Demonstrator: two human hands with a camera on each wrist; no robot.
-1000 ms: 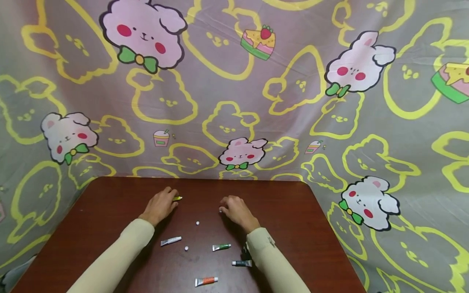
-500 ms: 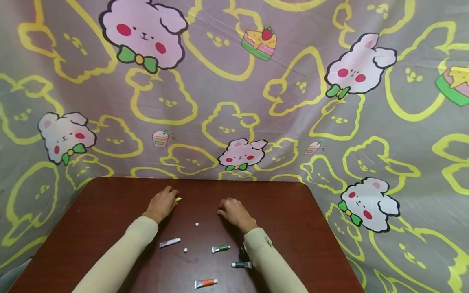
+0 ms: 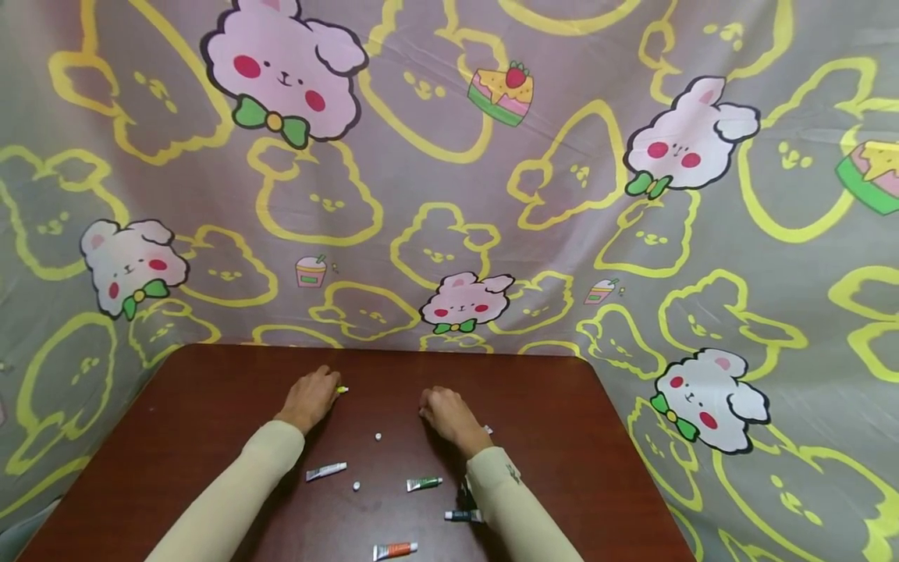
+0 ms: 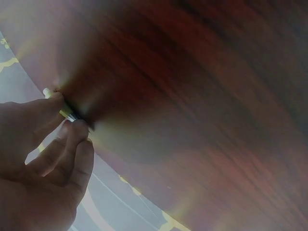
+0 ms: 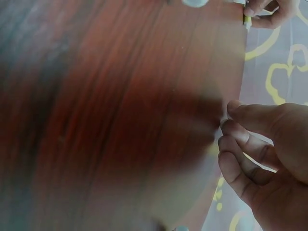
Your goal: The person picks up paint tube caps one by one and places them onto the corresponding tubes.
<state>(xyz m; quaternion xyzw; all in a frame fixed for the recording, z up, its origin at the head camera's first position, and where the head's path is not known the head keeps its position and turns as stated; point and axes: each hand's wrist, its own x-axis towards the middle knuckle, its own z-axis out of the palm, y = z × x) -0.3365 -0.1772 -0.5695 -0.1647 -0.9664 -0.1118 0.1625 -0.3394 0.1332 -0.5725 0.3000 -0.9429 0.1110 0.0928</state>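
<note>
My left hand (image 3: 311, 400) is near the far left of the table, pinching a small yellow paint tube (image 4: 65, 111) between thumb and fingertips, its white end sticking out. In the head view the tube's tip (image 3: 342, 389) shows beside the fingers. Farther right, my right hand (image 3: 449, 417) is low over the table, thumb and index fingertips together on what looks like a small white cap, mostly hidden; a pale sliver shows between them in the right wrist view. Two loose white caps, one farther (image 3: 378, 437) and one nearer (image 3: 357, 485), lie between the arms.
Nearer me lie a silver-white tube (image 3: 326, 471), a green tube (image 3: 424, 484), a dark tube (image 3: 462, 516) partly behind the right sleeve, and an orange tube (image 3: 395, 551). A small white thing (image 3: 488, 429) lies right of my wrist. A patterned curtain (image 3: 449, 187) hangs behind the table (image 3: 548, 406).
My right hand has turned a little, and the white cap seen at its thumb is now hidden. The left hand keeps its hold on the yellow tube. The head view has tilted slightly.
</note>
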